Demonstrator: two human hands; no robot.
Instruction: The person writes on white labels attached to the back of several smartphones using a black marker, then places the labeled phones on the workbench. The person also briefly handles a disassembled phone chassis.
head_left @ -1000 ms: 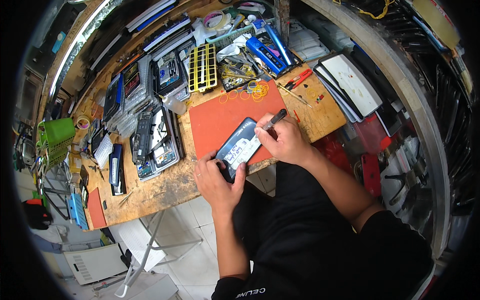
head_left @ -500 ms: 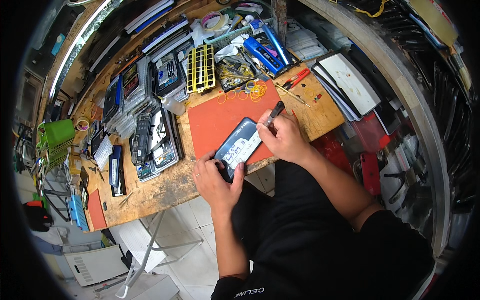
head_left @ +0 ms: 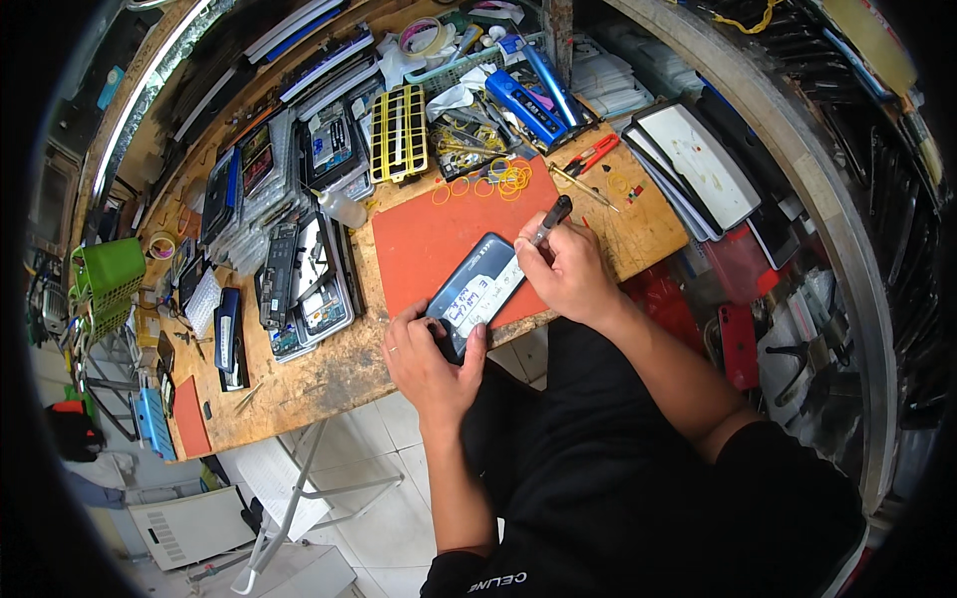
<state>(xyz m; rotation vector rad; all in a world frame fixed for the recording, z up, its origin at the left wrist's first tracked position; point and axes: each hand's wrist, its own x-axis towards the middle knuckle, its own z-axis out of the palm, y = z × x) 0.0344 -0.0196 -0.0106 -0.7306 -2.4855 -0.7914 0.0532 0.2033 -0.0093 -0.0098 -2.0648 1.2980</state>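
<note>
A dark smartphone (head_left: 469,269) lies tilted over the near edge of the red mat (head_left: 414,234). A white paper label (head_left: 480,304) with handwriting covers part of its back. My left hand (head_left: 432,361) grips the phone's lower end, fingers on one long edge and thumb on the other. In my right hand (head_left: 568,269) is a dark marker pen (head_left: 554,218), its rear end pointing up and away. The pen's tip is hidden behind my fingers, beside the label's upper right part.
Yellow rubber bands (head_left: 513,177), red-handled cutters (head_left: 592,155) and a thin screwdriver (head_left: 586,187) lie beyond the phone. A yellow frame (head_left: 399,135), a bottle (head_left: 344,207) and opened devices (head_left: 317,274) stand to the left. Stacked tablets (head_left: 693,164) sit at the right.
My right hand with the pen has shifted slightly right along the label, and more handwriting shows on it. My left hand keeps its hold on the phone.
</note>
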